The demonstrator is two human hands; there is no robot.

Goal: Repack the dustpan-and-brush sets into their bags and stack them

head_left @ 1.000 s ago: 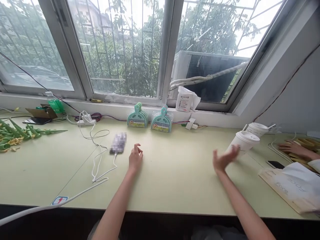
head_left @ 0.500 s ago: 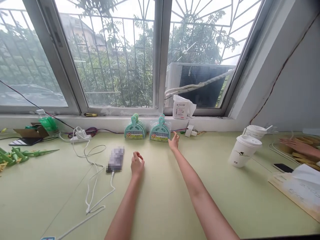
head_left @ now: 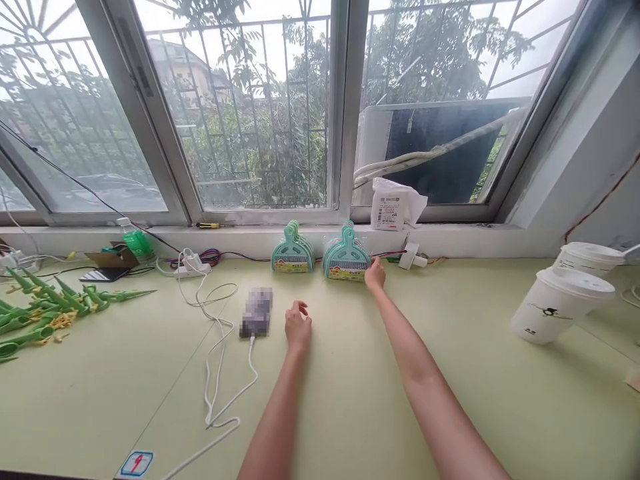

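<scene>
Two stacks of green mini dustpan-and-brush sets stand upright at the back of the table, the left stack (head_left: 293,250) and the plastic-wrapped right stack (head_left: 347,253). My right hand (head_left: 375,273) is at the lower right edge of the right stack, fingers closed against it. Nearer to me, my left hand (head_left: 299,325) rests above the table with loosely curled fingers apart, holding nothing. Left of it lies a blurred phone (head_left: 257,312) with a white cable plugged in.
White cups (head_left: 560,307) stand at the right. Green cone-shaped pieces (head_left: 55,307) lie at the left. A power strip (head_left: 191,265), a bottle (head_left: 136,241) and a white adapter (head_left: 411,257) sit along the back. A wrapped package (head_left: 393,207) is on the sill.
The view has shifted right-to-left, so the table things appear further right. My right hand's fingers have closed in at the right stack's edge. My left hand stays beside the phone.
</scene>
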